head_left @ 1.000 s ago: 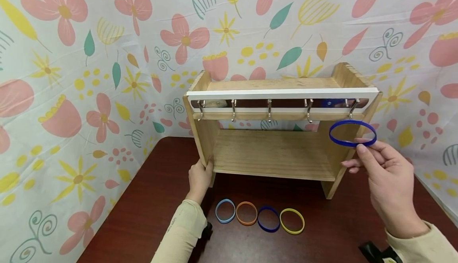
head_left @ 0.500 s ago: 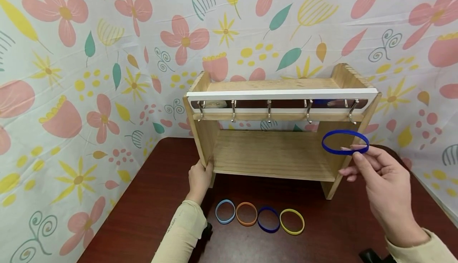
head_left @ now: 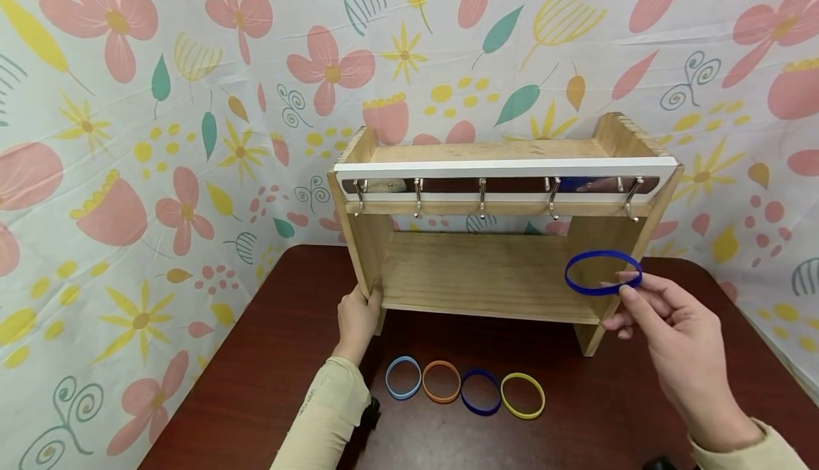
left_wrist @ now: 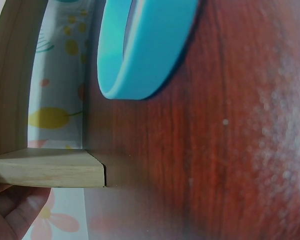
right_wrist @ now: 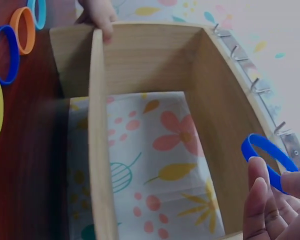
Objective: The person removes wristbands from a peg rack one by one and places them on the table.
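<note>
My right hand (head_left: 681, 349) pinches a dark blue silicone wristband (head_left: 603, 290) between thumb and fingers, in front of the shelf's right side and below the rightmost hook (head_left: 632, 200). The right wrist view shows this wristband (right_wrist: 265, 142) near the metal hook rail, held at its near end. At the lower left, my left hand (head_left: 357, 317) grips the side panel of the wooden shelf (head_left: 486, 271), thumb at its front edge; its other fingers are partly hidden behind the panel. In the left wrist view, fingers (left_wrist: 27, 210) show beside the wooden board (left_wrist: 55, 172).
On the table (head_left: 256, 385) before the shelf lie a light blue wristband (head_left: 387, 383), an orange wristband (head_left: 425, 389), a dark blue wristband (head_left: 463, 397) and a yellow wristband (head_left: 542, 404) in a row. Several hooks line the white front rail (head_left: 505, 166). Flowered cloth (head_left: 256, 114) hangs behind.
My right hand has moved down and a little left with the blue wristband, away from the rightmost hook. The left hand and the wristbands on the table stay put.
</note>
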The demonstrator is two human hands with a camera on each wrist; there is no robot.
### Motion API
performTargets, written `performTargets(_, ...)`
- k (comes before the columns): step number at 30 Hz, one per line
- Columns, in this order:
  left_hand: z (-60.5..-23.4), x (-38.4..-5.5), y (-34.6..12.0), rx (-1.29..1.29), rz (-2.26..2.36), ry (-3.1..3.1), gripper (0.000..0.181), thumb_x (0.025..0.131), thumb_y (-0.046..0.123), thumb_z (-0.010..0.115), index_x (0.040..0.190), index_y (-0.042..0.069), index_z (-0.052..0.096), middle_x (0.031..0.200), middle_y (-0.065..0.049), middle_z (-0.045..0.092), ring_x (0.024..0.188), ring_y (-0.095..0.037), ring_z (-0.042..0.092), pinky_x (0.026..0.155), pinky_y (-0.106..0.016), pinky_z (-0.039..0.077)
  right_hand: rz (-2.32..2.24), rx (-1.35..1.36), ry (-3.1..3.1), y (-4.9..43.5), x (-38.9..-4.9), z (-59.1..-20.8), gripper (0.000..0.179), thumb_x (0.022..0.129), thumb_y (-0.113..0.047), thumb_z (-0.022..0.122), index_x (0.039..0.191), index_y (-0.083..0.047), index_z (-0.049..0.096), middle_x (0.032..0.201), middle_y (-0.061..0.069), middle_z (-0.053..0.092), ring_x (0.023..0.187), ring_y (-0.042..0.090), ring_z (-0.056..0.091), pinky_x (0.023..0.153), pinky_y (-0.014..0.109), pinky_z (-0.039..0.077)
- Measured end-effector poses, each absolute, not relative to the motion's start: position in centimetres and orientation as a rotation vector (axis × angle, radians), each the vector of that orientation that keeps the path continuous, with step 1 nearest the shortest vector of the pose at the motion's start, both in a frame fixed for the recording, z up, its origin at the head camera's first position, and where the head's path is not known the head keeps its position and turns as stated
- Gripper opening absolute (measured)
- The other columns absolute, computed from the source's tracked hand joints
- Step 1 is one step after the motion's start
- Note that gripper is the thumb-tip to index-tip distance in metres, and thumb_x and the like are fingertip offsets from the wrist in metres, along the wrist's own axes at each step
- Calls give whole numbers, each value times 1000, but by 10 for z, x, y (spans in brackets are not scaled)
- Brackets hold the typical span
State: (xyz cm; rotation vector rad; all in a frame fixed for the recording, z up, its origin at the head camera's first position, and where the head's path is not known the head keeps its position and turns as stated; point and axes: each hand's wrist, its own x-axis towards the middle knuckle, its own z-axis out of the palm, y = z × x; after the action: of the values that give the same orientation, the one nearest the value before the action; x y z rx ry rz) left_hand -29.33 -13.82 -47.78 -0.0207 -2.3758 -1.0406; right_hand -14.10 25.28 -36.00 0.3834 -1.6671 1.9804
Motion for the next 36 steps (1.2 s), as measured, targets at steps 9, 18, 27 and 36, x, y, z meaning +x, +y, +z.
performTargets(9,-477,-294,-138,-18,-1035,-2385,36,99,40,56,83,10,67,55,-3,60,44,-15,56,41,-30,45,1982,358,-1763,258,-139,-377,23,95,9,54,118,13,57,99,2,74,62,15,70,50,22,50)
performTargets(18,-475,-293,-138,-12,-1050,-2389,36,99,40,55,85,9,67,56,-4,62,46,-16,58,42,-31,47,1961,321,-1828,259,-138,-385,23,95,9,55,116,3,63,97,0,74,60,15,69,50,22,50)
performTargets(27,-475,-292,-138,-14,-1052,-2384,35,99,39,57,84,9,67,55,-4,61,46,-16,58,42,-31,46,1875,211,-2015,264,-135,-402,20,95,2,58,113,-6,65,88,-4,75,58,15,68,50,24,50)
performTargets(36,-477,-293,-139,-13,-1058,-2384,36,99,40,55,83,9,66,55,-3,61,45,-15,56,41,-31,46,1519,126,-2383,277,-133,-425,23,97,-6,60,111,-24,62,85,-16,72,60,14,68,51,27,52)
